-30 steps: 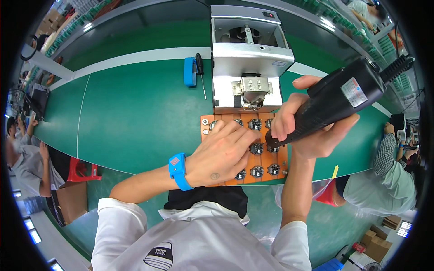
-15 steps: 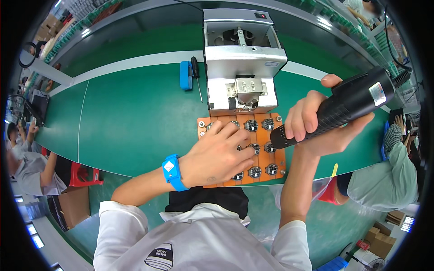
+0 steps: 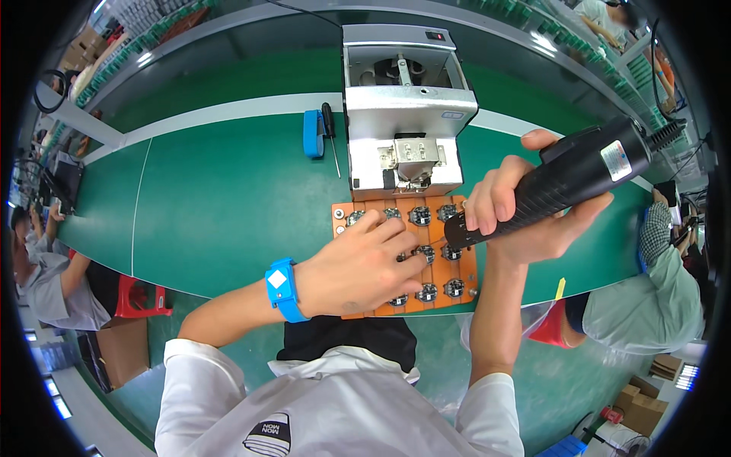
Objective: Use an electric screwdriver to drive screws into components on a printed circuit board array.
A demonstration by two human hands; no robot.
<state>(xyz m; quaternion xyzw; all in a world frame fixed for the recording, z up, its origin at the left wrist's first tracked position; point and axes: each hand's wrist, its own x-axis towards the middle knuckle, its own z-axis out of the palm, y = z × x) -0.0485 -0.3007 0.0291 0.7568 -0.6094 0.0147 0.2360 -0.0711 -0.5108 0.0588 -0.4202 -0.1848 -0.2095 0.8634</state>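
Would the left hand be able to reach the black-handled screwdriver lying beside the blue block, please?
Probably yes. The left hand rests flat on the orange tray and holds nothing, and the green belt between it and the screwdriver looks bare. The grey machine stands off to the side.

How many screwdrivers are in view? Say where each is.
2. A black electric screwdriver in the right hand, over the orange tray; a small manual screwdriver on the green table, left of the grey machine. Others may be hidden.
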